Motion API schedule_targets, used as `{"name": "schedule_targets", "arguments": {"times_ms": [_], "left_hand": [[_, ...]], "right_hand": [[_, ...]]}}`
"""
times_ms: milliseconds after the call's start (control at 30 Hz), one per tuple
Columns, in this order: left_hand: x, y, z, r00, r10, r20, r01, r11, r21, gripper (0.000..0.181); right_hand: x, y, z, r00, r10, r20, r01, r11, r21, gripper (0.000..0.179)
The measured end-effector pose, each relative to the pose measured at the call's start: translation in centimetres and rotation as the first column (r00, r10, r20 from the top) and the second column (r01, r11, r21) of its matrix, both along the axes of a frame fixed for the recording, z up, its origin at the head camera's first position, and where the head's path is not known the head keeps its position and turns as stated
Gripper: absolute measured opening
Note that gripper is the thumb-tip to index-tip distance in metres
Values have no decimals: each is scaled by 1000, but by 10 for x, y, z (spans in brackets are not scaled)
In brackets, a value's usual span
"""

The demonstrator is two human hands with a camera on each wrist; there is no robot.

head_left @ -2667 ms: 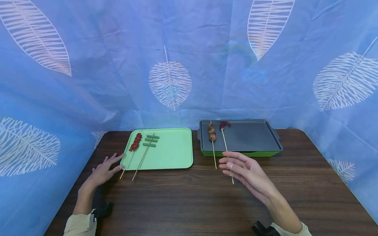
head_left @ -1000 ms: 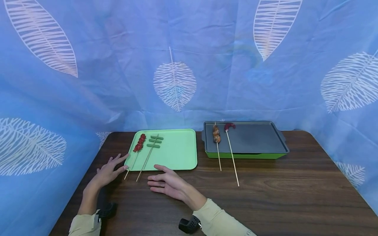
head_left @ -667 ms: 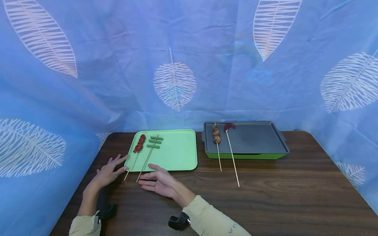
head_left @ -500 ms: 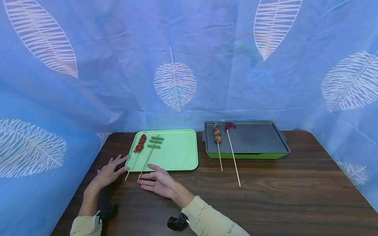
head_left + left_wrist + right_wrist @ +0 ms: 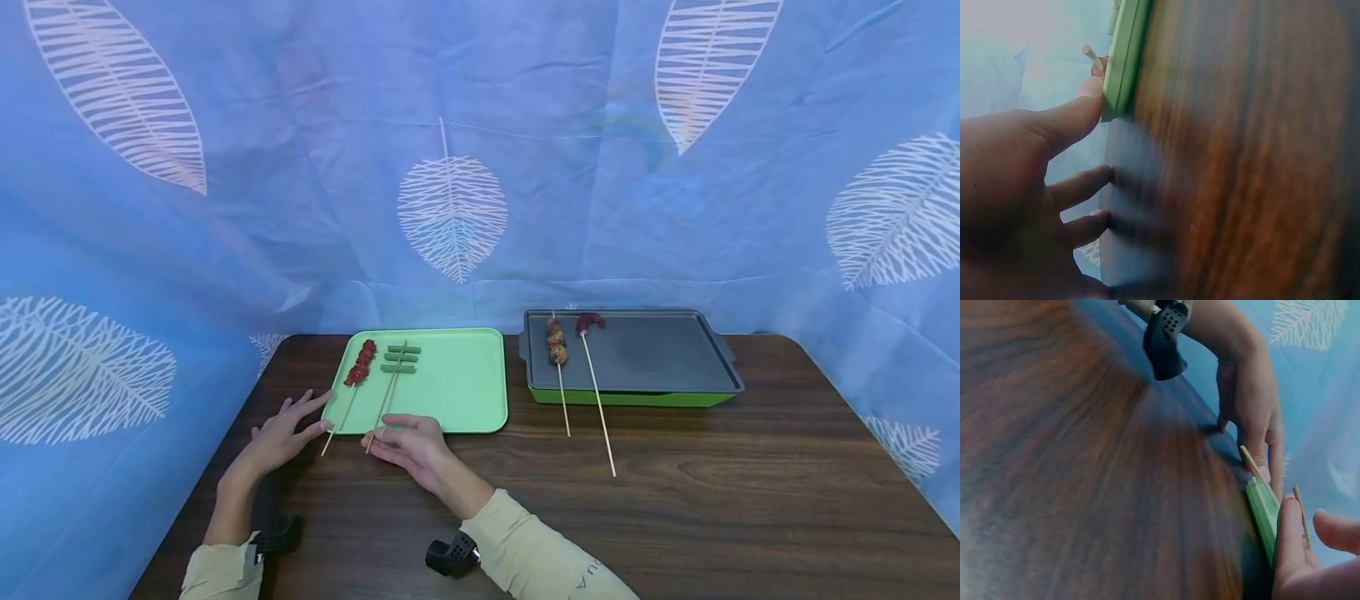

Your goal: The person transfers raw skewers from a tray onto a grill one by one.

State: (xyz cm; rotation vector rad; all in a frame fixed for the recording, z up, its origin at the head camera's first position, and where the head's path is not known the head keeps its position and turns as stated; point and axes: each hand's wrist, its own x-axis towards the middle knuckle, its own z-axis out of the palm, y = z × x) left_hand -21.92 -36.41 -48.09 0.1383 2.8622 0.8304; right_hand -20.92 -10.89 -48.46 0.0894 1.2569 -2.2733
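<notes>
My left hand [image 5: 276, 437] spreads its fingers at the near left corner of a light green tray [image 5: 459, 387]; in the left wrist view its thumb [image 5: 1079, 119] presses the tray's rim. On the tray lie a skewer of red pieces [image 5: 362, 364] and a skewer of green bean-like pieces [image 5: 401, 358], their sticks jutting over the near edge. My right hand [image 5: 423, 452] is at the green skewer's stick end, fingertips under the stick. In the right wrist view the stick [image 5: 1301, 512] lies against the fingers, and the thumb [image 5: 1338, 532] stands apart from it.
To the right stands a dark griddle [image 5: 652, 350] on a green base [image 5: 637, 399]. It carries a skewer of browned meat [image 5: 557, 343] and a skewer with a dark red curled piece [image 5: 590, 322], both sticks overhanging the front. A blue leaf-print cloth [image 5: 555, 208] hangs behind the table [image 5: 675, 500].
My right hand has moved left from the griddle to the green skewer's stick. That stick's near end has shifted slightly right and up. The left hand stays at the tray corner.
</notes>
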Motion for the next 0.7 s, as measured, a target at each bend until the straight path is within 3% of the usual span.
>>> {"name": "schedule_targets", "arguments": {"times_ms": [267,700], "left_hand": [[0,1,-1,1000,-14,-5,14,1000,-1,71],[0,0,0,1000,-12,-6,12,1000,9,71]], "right_hand": [[-3,9,8,999,-46,-17,48,995,85,41],[3,19,11,999,2,-51,4,994,109,40]]}}
